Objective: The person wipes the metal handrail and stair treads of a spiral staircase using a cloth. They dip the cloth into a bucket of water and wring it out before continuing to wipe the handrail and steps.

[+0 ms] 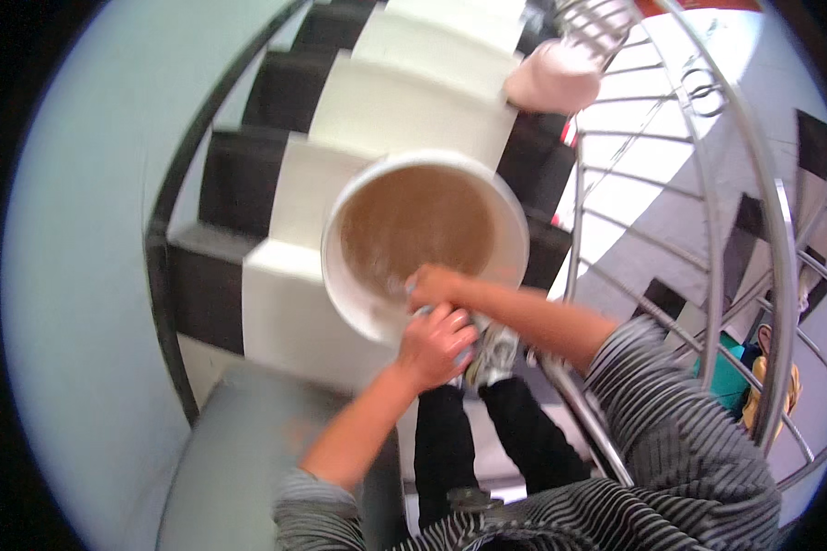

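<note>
Over the near rim of a white bucket (pixel 332 275), my two hands meet with a wet greyish cloth (pixel 466 356) bunched between them. My left hand (pixel 435 344) is wrapped round the cloth and glistens with water. Just beyond it, my right hand (pixel 435 286) is closed on the other end, its wrist crossing the bucket's rim. Most of the cloth is hidden by my fingers. Murky brown water (pixel 420 220) fills part of the bucket, which stands on the stairs in front of my shoes (pixel 497 355).
Black-and-white stairs (pixel 413 103) run away beyond the bucket. A metal railing (pixel 710 206) curves along the right, with a pale pink object (pixel 555 76) beside it. Left is a pale wall (pixel 89 241) with dark trim. Teal (pixel 723 372) and yellow (pixel 775 392) items show below through the bars.
</note>
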The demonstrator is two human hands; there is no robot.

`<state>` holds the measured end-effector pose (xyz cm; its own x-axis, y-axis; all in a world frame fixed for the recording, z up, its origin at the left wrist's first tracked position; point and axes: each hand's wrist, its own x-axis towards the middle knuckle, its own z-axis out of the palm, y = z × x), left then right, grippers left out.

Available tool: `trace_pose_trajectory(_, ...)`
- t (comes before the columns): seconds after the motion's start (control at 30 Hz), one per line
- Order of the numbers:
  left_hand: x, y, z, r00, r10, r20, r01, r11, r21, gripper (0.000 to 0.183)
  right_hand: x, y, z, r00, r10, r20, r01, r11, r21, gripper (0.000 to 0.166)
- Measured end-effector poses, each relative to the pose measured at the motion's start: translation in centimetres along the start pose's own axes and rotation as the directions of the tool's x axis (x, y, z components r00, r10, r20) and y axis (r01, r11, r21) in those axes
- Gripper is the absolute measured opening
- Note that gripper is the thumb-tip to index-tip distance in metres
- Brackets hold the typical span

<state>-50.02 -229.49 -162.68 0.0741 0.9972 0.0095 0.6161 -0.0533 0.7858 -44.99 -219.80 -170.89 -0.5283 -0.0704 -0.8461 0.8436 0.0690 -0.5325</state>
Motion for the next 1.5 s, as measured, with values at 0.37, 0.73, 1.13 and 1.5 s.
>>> trace_pose_trajectory(0.37,-8.2,12.9,-10.7,-0.134,-0.988,-0.082,0.191,0.056,-0.98,0.064,-20.5,-6.1,5.4,0.99,0.004,-0.144,0.129,0.426,0.896,0.058)
trace_pose_trajectory(0.73,-7.7,26.9,-27.1,0.946,-0.322,-0.018,-0.057,-0.112,-0.992,0.058,-49.0,-19.5,8.4,0.729,-0.593,-0.342,0.664,0.733,0.145,0.034)
trace_pose_trajectory(1.13,-3.5,53.3,-25.2,0.867,0.486,-0.106,-0.042,-0.141,-0.989,0.058,-75.0,-14.6,23.3,0.408,-0.404,-0.819,0.67,0.742,-0.032,0.05)
trace_pose_trajectory(1.5,-8.0,84.2,-5.4,0.435,0.877,0.204,-0.089,0.268,-0.959,0.036,-93.8,11.0,46.3,-0.402,0.297,-0.866,0.915,0.138,-0.378,0.03)
